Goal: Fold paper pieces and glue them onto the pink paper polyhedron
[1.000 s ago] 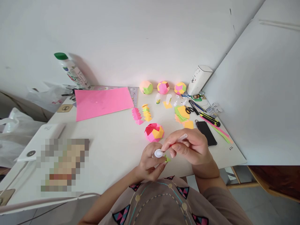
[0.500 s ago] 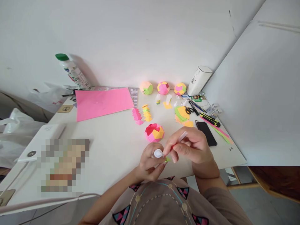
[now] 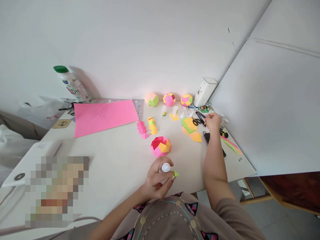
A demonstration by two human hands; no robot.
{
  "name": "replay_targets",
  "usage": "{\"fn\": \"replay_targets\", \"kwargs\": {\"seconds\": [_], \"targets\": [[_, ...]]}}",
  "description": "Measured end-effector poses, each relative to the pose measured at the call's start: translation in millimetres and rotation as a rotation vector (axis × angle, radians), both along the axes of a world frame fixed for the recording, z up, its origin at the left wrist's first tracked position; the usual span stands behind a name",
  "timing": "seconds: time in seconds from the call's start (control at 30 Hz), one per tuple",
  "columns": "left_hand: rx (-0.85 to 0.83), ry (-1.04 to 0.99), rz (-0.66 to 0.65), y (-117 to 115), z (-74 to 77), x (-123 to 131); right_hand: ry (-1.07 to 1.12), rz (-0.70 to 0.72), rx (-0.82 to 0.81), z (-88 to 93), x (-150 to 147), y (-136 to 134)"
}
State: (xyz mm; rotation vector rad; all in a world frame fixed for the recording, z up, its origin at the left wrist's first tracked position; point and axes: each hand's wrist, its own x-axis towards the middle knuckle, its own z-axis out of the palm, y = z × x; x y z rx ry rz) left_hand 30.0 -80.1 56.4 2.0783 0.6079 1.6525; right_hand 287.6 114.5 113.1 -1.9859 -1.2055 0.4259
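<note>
My left hand is closed near the front edge, holding a small white-topped bottle upright. Between its thumb and a finger it also pinches a small green folded paper piece. Just beyond sits a pink and yellow paper ball with an open, hollow top. My right hand is stretched out to the right side of the table, over the pens and cutters. Its fingers are bent together; what they hold, if anything, is too small to make out. A black phone lies partly hidden under my right forearm.
Three finished paper balls line the wall. Pink folded pieces and yellow ones stand in rows. Black scissors lie by sticky notes. A large pink sheet covers the back left; a white box stands back right.
My right hand has left the bottle and moved away to the far right, among the pens. The thin red stick with a clear end is no longer visible. My left hand keeps its hold.
</note>
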Motion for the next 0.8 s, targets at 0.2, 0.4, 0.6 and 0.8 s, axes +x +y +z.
{"fn": "replay_targets", "kwargs": {"seconds": [0.2, 0.4, 0.6, 0.8], "targets": [[-0.008, -0.046, 0.003, 3.0, -1.0, -0.5, -0.054, 0.037, -0.048, -8.0, -2.5, 6.4], [0.048, -0.012, 0.205, 4.9, 1.1, -9.3, 0.204, 0.976, -0.278, 8.0, -70.9, -33.5], [0.072, -0.064, 0.246, 6.2, 0.8, -15.3, 0.129, 1.829, -0.298, 21.1, -114.2, -78.1], [-0.018, -0.125, 0.148, 6.2, 1.1, -15.0, 0.019, 1.828, -0.208, 21.6, -118.1, -86.8]]}}
